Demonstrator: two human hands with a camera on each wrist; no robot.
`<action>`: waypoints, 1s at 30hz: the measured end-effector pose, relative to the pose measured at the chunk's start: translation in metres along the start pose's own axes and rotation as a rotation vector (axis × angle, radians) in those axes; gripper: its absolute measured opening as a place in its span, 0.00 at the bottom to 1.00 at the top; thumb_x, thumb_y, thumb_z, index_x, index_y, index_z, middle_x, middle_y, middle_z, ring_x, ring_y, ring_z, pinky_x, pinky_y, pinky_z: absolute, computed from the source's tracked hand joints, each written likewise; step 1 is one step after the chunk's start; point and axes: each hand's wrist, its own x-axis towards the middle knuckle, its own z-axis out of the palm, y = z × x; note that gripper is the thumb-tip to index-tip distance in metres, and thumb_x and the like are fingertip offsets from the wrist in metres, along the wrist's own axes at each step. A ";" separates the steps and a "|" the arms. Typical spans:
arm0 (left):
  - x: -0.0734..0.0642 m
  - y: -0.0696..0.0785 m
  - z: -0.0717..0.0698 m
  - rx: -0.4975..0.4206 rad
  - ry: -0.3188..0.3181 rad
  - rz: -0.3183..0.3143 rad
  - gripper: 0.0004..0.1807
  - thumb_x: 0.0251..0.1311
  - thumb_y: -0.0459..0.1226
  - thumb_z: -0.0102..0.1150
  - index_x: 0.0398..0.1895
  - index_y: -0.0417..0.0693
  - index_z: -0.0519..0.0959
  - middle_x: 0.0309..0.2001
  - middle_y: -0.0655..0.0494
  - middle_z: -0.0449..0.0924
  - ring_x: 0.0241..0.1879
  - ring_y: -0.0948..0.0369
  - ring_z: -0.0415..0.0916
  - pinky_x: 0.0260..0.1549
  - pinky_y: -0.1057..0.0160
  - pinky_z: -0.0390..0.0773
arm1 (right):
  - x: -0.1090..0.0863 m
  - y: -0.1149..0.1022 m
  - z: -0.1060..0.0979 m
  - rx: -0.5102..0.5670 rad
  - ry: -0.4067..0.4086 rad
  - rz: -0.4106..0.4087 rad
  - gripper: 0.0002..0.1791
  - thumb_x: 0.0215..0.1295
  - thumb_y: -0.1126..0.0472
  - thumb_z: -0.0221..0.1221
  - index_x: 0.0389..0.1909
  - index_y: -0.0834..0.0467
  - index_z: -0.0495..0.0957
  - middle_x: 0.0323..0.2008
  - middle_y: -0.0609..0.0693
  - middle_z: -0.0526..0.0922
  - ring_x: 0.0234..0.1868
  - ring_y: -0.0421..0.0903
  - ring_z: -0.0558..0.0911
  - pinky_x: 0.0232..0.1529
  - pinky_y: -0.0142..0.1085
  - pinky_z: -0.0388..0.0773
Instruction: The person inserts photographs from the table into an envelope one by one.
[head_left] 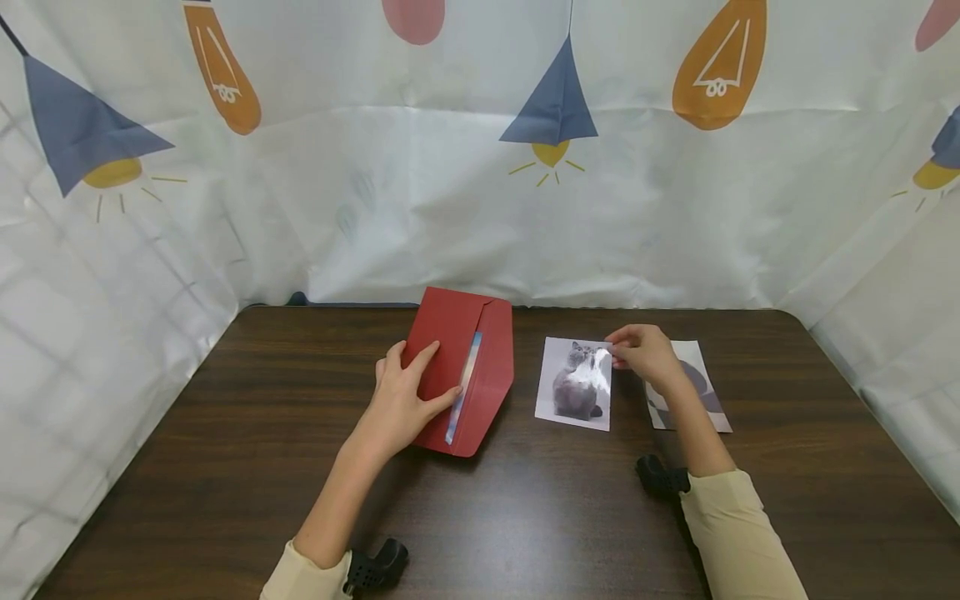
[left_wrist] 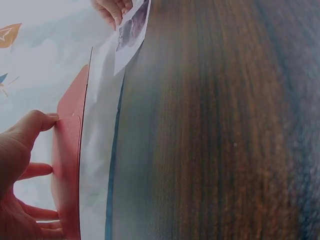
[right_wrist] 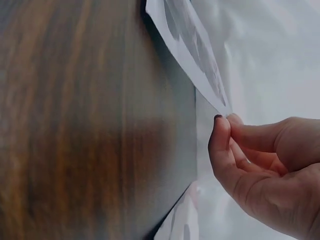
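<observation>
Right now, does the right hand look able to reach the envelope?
Probably yes: in the head view, only bare table shows between the envelope and the cat card. The right hand pinches that card, though.

Cat photo looks glossy; red envelope, smooth matt paper

No readable text, labels, brands, numbers or signs in any view.

My left hand is splayed at eleven o'clock. My right hand pinches at one o'clock.
</observation>
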 end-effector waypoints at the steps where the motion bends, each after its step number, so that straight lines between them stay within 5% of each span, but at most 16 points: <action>1: 0.000 0.000 0.000 0.001 0.000 0.000 0.42 0.65 0.46 0.71 0.78 0.42 0.67 0.77 0.28 0.53 0.70 0.35 0.56 0.52 0.40 0.84 | 0.000 0.000 -0.001 0.001 -0.003 -0.001 0.13 0.76 0.74 0.57 0.55 0.80 0.76 0.41 0.64 0.85 0.30 0.36 0.82 0.35 0.29 0.85; 30: 0.000 -0.001 -0.004 -0.002 -0.013 -0.017 0.43 0.65 0.46 0.71 0.79 0.42 0.65 0.78 0.29 0.50 0.71 0.34 0.53 0.53 0.39 0.84 | -0.007 -0.018 -0.012 0.018 -0.030 -0.027 0.15 0.77 0.72 0.57 0.56 0.80 0.76 0.39 0.58 0.84 0.32 0.38 0.83 0.40 0.31 0.86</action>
